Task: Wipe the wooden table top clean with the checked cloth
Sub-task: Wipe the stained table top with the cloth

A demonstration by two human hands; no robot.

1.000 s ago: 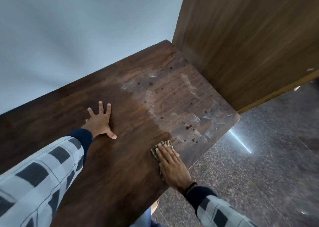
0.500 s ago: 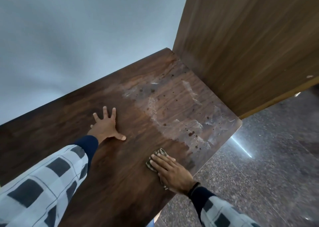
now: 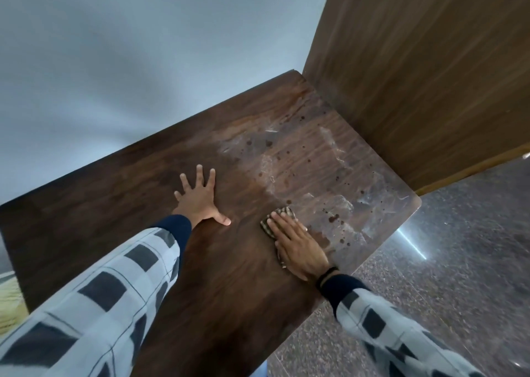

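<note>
Dark wood-grain desk point(image 3: 229, 290) against a plain grey wall point(image 3: 114, 61), with a tall wooden panel point(image 3: 430, 75) closing off the far right end and speckled stone floor point(image 3: 459, 262) past the near edge.

Pressed flat under the right grip point(image 3: 298, 247): the checked cloth point(image 3: 286, 212), bunched small, only its front edge and left side visible past straight fingers. Not pinched, simply held down by an open palm, close to the desk's front edge. Well apart to the left, the left grip point(image 3: 200, 202), spread open with fingers splayed, palm down on bare wood, holding nothing. Probably a brace.

Just beyond the cloth's leading edge, a pale cloudy film point(image 3: 329, 176) across the right end of the desk, streaked and patchy, dotted with dark round spots point(image 3: 334, 218). Darker, even wood over the left part, likely wiped already.

Mid-wipe, by this evidence, with the dirtiest stretch not yet done. Next move, as a judgement: push forward and right into the film with firm downward pressure, then overlapping strokes up to the panel and out to the rounded corner, taking care not to slide the cloth off the front edge.

Hard, smooth, slightly glossy top, laminate-like, with 2 rounded corners in view. Thin, soft woven cloth, apt to ruck under the palm. Dried-looking spots, probably needing repeated rubbing rather than 1 pass.
</note>
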